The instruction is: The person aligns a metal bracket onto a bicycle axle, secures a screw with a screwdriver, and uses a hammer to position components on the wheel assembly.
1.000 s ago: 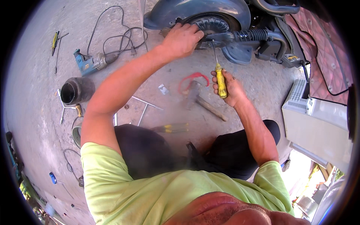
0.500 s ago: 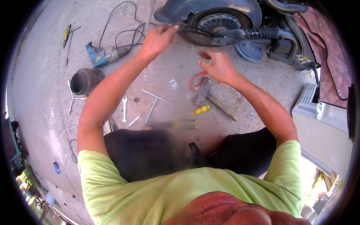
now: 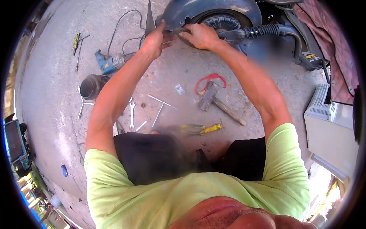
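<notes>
My right hand [image 3: 201, 36] pinches a dark flat metal piece [image 3: 178, 31] at the rear wheel of a scooter or motorcycle. Just left of it, my left hand [image 3: 155, 41] is open, its thumb up along the end of the dark fender [image 3: 207, 9] and its fingers stretched toward the metal piece. Whether those fingers touch it I cannot tell. Behind my right hand is the spoked wheel [image 3: 221, 22], partly hidden by the fender. A black coil-spring shock absorber [image 3: 261, 30] runs to the right of the wheel.
On the concrete lie a sledgehammer [image 3: 209, 97], red cord [image 3: 211, 76], yellow-handled screwdriver [image 3: 211, 129], T-handle wrench [image 3: 162, 104], spanner [image 3: 132, 114] and blue corded drill [image 3: 108, 63]. A dark metal cylinder [image 3: 91, 87] stands left of my forearm. A white appliance casing [image 3: 329, 133] stands at the right.
My right hand has moved up and left and taken hold of the metal piece. My left hand has let go of it and opened slightly lower and to the left.
</notes>
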Tool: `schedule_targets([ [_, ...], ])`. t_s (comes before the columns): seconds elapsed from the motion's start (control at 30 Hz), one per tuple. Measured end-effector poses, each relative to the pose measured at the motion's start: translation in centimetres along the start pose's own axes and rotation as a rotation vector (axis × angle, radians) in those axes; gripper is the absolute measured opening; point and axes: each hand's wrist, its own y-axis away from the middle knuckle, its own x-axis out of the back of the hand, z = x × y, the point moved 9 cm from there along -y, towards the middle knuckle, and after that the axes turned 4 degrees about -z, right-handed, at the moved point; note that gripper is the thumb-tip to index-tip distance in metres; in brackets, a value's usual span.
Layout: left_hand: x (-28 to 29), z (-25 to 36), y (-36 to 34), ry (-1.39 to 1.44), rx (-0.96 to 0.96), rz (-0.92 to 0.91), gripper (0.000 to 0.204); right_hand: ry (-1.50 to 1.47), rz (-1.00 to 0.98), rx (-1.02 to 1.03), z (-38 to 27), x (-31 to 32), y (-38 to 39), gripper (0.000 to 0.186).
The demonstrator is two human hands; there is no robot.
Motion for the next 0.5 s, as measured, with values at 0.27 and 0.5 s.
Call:
schedule_targets([
  [0.27,1.0,0.7,-1.4,0.148,-0.071,0.062,0.046,-0.031,0.141,-0.023,-0.4,1.1,1.0,0.043],
  [0.5,0.9,0.5,-1.7,0.152,-0.038,0.049,0.052,-0.026,0.123,-0.069,-0.2,1.1,1.1,0.047],
])
